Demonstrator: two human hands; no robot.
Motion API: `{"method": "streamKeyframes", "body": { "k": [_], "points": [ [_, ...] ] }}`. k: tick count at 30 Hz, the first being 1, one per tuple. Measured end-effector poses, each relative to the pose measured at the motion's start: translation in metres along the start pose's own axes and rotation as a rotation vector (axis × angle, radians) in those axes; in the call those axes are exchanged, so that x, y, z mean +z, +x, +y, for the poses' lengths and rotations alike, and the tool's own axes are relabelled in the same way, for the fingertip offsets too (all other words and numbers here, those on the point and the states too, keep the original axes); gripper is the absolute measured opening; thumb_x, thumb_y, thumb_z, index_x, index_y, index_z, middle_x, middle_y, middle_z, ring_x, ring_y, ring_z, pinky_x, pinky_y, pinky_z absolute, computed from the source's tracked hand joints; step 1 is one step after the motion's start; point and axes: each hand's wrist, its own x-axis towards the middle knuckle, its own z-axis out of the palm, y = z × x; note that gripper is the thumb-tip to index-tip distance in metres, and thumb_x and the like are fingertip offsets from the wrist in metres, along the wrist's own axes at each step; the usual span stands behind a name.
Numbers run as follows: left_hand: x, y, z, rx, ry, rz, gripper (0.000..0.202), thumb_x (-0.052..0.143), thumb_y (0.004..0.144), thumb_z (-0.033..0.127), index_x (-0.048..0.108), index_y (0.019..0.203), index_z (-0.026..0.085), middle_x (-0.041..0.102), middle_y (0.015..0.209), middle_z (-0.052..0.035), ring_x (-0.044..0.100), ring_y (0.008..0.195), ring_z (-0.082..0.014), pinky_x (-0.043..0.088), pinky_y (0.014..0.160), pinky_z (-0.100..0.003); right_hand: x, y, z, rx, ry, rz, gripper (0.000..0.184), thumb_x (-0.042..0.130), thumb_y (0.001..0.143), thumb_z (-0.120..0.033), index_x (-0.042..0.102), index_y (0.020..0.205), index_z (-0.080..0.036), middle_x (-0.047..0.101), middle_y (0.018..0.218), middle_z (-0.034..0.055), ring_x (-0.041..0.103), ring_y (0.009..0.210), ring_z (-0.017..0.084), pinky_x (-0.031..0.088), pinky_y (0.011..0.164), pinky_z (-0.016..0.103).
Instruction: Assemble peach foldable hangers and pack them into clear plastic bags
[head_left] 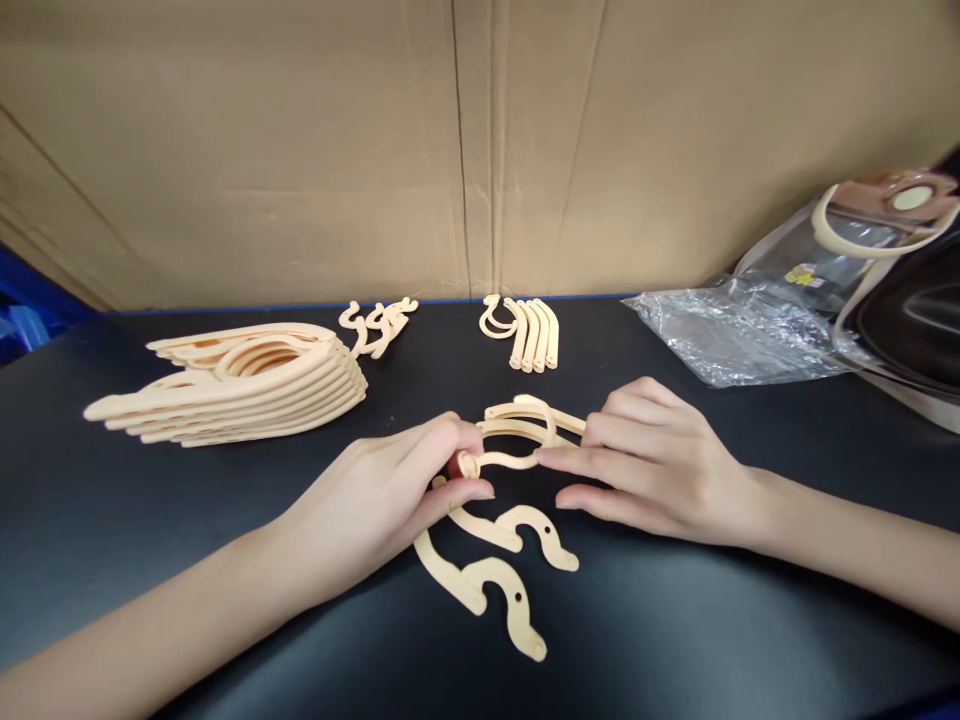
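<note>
My left hand pinches the round end of a cream plastic hanger hook between thumb and fingers. The hook's curve rises toward my right hand, whose index fingertip touches it while the thumb stays apart below. Just behind the hook lie curved cream hanger arms, partly covered by both hands. In front of my left hand, two S-shaped hanger pieces with small holes lie on the black table; their far ends are hidden under that hand.
At the left is a stack of cream folded hangers. Farther back lie loose wavy pieces and a row of curved arms. A clear plastic bag and a transparent container with a strap are at the right. Cardboard stands behind.
</note>
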Motion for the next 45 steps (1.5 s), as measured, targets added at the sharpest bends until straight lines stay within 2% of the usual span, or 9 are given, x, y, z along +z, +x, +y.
{"method": "streamKeyframes", "body": {
  "k": [7,12,22,27,30,33,36,41,45],
  "points": [
    [0.002,-0.001,0.004,0.112,-0.002,0.070,0.012,0.042,0.107,0.032,0.048,0.103,0.023,0.058,0.079,0.0064,0.044,0.047,-0.0050,0.036,0.048,-0.018,0.002,-0.001,-0.001,0.006,0.034,-0.017,0.022,0.061,0.099,-0.033,0.067,0.114,-0.018,0.067,0.070,-0.0041,0.051,0.065,0.013,0.039,0.068,0.031],
    [0.002,-0.002,0.007,0.168,0.024,0.110,0.011,0.046,0.106,0.033,0.050,0.108,0.023,0.061,0.078,0.0052,0.050,0.051,-0.0058,0.038,0.049,-0.018,0.003,-0.001,-0.004,0.012,0.060,0.009,0.008,0.059,0.100,-0.023,0.067,0.101,-0.019,0.071,0.071,-0.0058,0.053,0.061,0.009,0.039,0.065,0.031],
    [0.003,-0.001,0.009,0.103,-0.029,0.147,0.007,0.059,0.100,0.027,0.054,0.105,0.024,0.069,0.085,0.0033,0.059,0.058,-0.0072,0.045,0.054,-0.019,0.002,0.001,-0.004,0.067,0.088,0.026,0.012,0.051,0.103,-0.022,0.062,0.105,-0.018,0.070,0.072,-0.0009,0.056,0.064,0.013,0.042,0.065,0.029],
    [0.004,-0.002,0.020,0.228,0.000,0.136,0.011,0.057,0.102,0.030,0.054,0.110,0.023,0.071,0.087,0.0004,0.064,0.067,-0.0111,0.048,0.059,-0.021,0.004,0.004,-0.006,0.070,0.248,-0.018,0.013,0.049,0.103,-0.025,0.061,0.101,-0.019,0.073,0.085,0.0020,0.063,0.075,0.013,0.043,0.068,0.029],
    [0.003,0.001,0.016,0.120,0.097,0.147,0.019,0.049,0.105,0.038,0.054,0.112,0.021,0.069,0.094,-0.0019,0.066,0.079,-0.0136,0.049,0.065,-0.022,0.003,0.001,-0.001,0.139,0.299,-0.015,0.010,0.051,0.101,-0.020,0.061,0.101,-0.019,0.072,0.083,0.0021,0.061,0.073,0.013,0.042,0.068,0.029],
    [0.003,0.004,0.003,-0.051,0.228,0.169,0.017,0.048,0.104,0.033,0.060,0.108,0.022,0.068,0.099,-0.0016,0.065,0.089,-0.0165,0.048,0.070,-0.025,0.003,-0.003,0.004,0.206,0.313,0.022,0.009,0.052,0.100,-0.019,0.060,0.098,-0.019,0.069,0.079,0.0010,0.057,0.068,0.013,0.042,0.069,0.029],
    [0.002,0.007,-0.010,-0.147,0.238,0.094,0.017,0.057,0.100,0.037,0.067,0.105,0.024,0.067,0.101,-0.0010,0.063,0.090,-0.0193,0.048,0.074,-0.029,0.003,-0.005,0.007,0.254,0.320,0.054,0.012,0.050,0.101,-0.023,0.057,0.092,-0.020,0.065,0.074,0.0005,0.056,0.066,0.013,0.042,0.067,0.029],
    [0.002,0.010,-0.013,-0.186,0.137,0.025,0.015,0.061,0.097,0.035,0.069,0.106,0.025,0.068,0.102,-0.0004,0.064,0.091,-0.0186,0.048,0.074,-0.029,0.005,-0.004,0.007,0.398,0.390,0.077,0.031,0.055,0.101,-0.032,0.047,0.072,-0.021,0.060,0.066,-0.0014,0.052,0.061,0.012,0.041,0.061,0.027],
    [0.004,0.015,-0.009,-0.159,0.142,0.035,0.014,0.059,0.098,0.033,0.070,0.101,0.026,0.067,0.098,0.0013,0.065,0.086,-0.0152,0.047,0.068,-0.024,0.009,-0.003,0.007,0.619,0.536,0.062,0.033,0.057,0.100,-0.035,0.047,0.071,-0.021,0.057,0.057,-0.0057,0.049,0.051,0.009,0.038,0.053,0.023]
  ]
}}
